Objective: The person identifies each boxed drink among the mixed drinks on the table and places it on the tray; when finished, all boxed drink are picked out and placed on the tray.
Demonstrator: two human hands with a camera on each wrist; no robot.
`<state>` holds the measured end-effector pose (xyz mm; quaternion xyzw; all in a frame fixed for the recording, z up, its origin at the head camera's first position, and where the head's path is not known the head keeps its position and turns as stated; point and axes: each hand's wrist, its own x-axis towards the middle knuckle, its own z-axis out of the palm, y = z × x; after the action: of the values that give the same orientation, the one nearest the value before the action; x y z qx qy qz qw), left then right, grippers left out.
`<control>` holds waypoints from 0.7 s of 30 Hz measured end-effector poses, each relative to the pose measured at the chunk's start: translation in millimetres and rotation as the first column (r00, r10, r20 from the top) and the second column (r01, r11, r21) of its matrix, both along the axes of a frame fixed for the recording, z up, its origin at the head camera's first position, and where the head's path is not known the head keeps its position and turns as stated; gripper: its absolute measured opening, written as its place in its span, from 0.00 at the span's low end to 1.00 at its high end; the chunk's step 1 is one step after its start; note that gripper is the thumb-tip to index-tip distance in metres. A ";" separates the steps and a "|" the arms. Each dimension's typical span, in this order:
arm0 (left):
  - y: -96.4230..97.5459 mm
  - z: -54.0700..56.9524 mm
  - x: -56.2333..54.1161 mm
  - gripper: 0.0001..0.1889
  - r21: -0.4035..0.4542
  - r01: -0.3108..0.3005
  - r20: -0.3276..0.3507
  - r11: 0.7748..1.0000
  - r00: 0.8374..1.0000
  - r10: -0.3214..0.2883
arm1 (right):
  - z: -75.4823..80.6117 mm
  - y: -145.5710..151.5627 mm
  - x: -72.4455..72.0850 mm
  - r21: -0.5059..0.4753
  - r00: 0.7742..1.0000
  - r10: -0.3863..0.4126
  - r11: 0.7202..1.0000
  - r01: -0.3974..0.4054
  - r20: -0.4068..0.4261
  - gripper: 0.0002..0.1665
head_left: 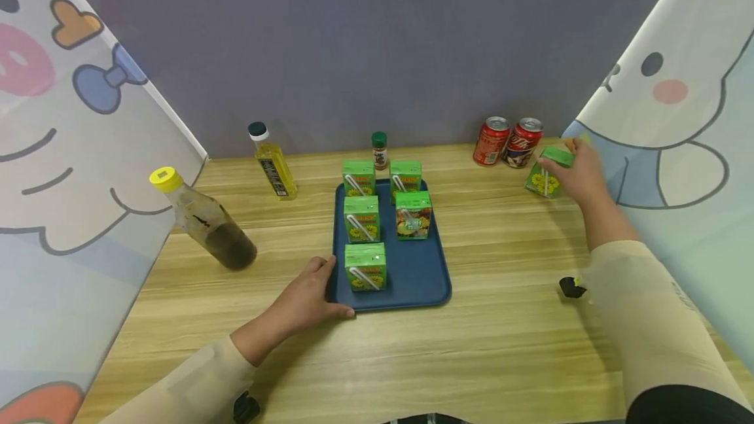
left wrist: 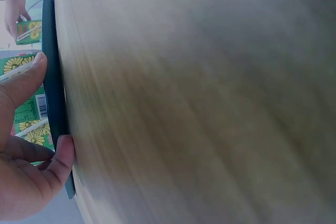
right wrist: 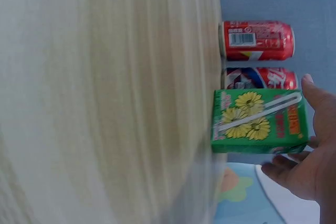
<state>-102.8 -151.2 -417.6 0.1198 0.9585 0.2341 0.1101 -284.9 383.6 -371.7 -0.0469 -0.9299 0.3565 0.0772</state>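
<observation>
A blue tray (head_left: pixel 412 280) bears several green drink cartons (head_left: pixel 365 267) with straws on their fronts, in two columns. One carton (head_left: pixel 412 216) in the right column shows a different print. My left hand (head_left: pixel 306 296) holds the tray by its near left corner, thumb along the front edge; in the left wrist view, the fingertips (left wrist: pixel 65 150) bend over the rim. Far right, my right hand (head_left: pixel 580 172) grips another green drink carton (right wrist: pixel 260 121) with yellow flowers, thumb on one side and fingers on the other. This carton stands upright at the table surface.
Two red soda cans (head_left: pixel 491 142) stand left of the right hand's carton. Behind the tray is a small green-capped seasoning bottle (head_left: pixel 379 151). An oil bottle (head_left: pixel 273 165) and a yellow-capped bottle of dark liquid (head_left: pixel 212 228) stand left. Printed panels flank the wooden table (head_left: pixel 501 339).
</observation>
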 end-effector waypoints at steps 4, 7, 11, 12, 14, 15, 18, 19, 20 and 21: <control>0.7 0.0 -0.1 0.61 0.001 0.000 0.007 1.000 1.000 0.000 | -6.0 5.8 0.0 -0.009 0.999 -0.037 0.999 0.038 0.033 0.55; 1.1 0.0 -0.3 0.61 0.000 -0.003 0.016 1.000 1.000 0.003 | -5.6 6.1 2.0 0.018 0.997 -0.068 0.998 0.068 0.037 0.53; 1.3 0.3 -0.4 0.61 -0.001 -0.006 0.022 1.000 1.000 0.006 | -0.4 -0.8 7.5 0.045 0.996 -0.084 0.996 0.083 0.022 0.51; 1.3 0.4 -0.5 0.61 -0.001 -0.007 0.022 1.000 1.000 0.007 | 2.0 -4.3 9.2 0.053 0.997 -0.081 0.995 0.080 0.013 0.50; 1.2 0.7 -0.4 0.61 0.000 -0.007 0.022 1.000 1.000 0.007 | 7.6 -13.0 11.5 0.078 0.998 -0.064 0.995 0.065 -0.014 0.48; 1.1 0.6 -0.5 0.61 0.000 -0.007 0.020 1.000 1.000 0.007 | 11.3 -18.4 12.5 0.089 0.998 -0.050 0.995 0.052 -0.024 0.47; 1.0 0.7 -0.6 0.61 0.000 -0.006 0.019 1.000 1.000 0.006 | 24.2 -36.1 16.4 0.113 0.999 0.001 0.994 0.005 -0.050 0.46; 1.0 0.9 -0.6 0.61 -0.001 -0.006 0.018 1.000 1.000 0.006 | 29.2 -42.4 18.1 0.113 0.998 0.022 0.994 -0.015 -0.055 0.46; 1.0 0.9 -0.7 0.61 -0.002 -0.006 0.018 1.000 1.000 0.006 | 34.1 -48.8 20.3 0.113 0.998 0.040 0.993 -0.033 -0.058 0.46; 0.9 0.8 -0.8 0.61 -0.003 -0.005 0.019 1.000 1.000 0.005 | 39.4 -55.5 23.4 0.114 0.997 0.055 0.992 -0.048 -0.062 0.46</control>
<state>-103.6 -150.2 -416.8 0.1149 0.9581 0.2341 0.1186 -261.6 328.1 -332.3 -0.0067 -0.9465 0.3067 0.1005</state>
